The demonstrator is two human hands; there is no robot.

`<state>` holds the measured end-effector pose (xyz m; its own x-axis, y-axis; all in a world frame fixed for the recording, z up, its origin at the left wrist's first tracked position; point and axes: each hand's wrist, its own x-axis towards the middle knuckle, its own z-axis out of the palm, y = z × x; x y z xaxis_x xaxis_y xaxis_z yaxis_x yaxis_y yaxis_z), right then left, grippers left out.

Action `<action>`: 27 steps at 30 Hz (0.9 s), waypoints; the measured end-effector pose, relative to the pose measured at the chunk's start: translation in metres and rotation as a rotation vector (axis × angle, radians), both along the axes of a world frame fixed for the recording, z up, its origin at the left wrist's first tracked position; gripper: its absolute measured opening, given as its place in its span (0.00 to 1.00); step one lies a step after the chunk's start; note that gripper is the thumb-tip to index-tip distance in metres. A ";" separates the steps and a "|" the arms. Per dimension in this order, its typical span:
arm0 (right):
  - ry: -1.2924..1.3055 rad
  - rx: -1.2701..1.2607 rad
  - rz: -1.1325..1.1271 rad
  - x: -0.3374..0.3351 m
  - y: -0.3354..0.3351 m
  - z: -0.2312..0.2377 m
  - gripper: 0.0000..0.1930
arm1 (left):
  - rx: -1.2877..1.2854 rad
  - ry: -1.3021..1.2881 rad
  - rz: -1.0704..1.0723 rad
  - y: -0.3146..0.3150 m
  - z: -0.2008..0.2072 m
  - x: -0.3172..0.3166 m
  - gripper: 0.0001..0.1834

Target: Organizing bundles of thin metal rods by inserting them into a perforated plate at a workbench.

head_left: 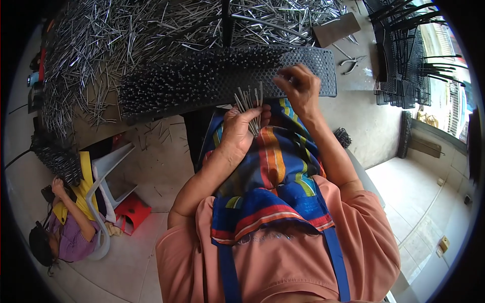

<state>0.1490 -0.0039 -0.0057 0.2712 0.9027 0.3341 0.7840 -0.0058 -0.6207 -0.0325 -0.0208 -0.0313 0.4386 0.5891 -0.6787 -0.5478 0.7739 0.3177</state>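
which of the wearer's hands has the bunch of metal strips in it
The left hand: its fingers close around a bunch of metal strips. The right hand, seen against the black perforated panel, holds no bunch.

I had one perforated panel (322,68), one pair of pliers (354,60), one brown sheet (337,31) and metal strips (113,35) beyond counting.

Thin grey strips (244,102): fanned, slanting (tips uneven) | just before dark perforated board (323,70): densely studded leftward, bare at right end
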 end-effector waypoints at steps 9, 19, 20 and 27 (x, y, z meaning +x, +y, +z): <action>1.116 -0.688 0.198 -0.026 0.001 0.013 0.02 | 0.054 0.026 0.055 -0.011 -0.002 -0.019 0.12; 0.695 0.122 0.231 -0.072 0.044 -0.009 0.05 | 0.123 0.133 0.005 -0.031 0.007 -0.043 0.11; 0.695 0.120 0.236 -0.073 0.045 -0.009 0.05 | 0.127 0.111 0.069 -0.030 0.010 -0.043 0.12; 0.481 0.112 0.256 -0.075 0.049 -0.012 0.06 | 0.099 0.116 0.087 -0.024 0.005 -0.043 0.12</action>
<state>0.0739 0.0447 -0.0173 0.1937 0.9258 0.3245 0.3798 0.2342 -0.8949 -0.0758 -0.0447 -0.0267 0.3054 0.6874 -0.6590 -0.5662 0.6874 0.4548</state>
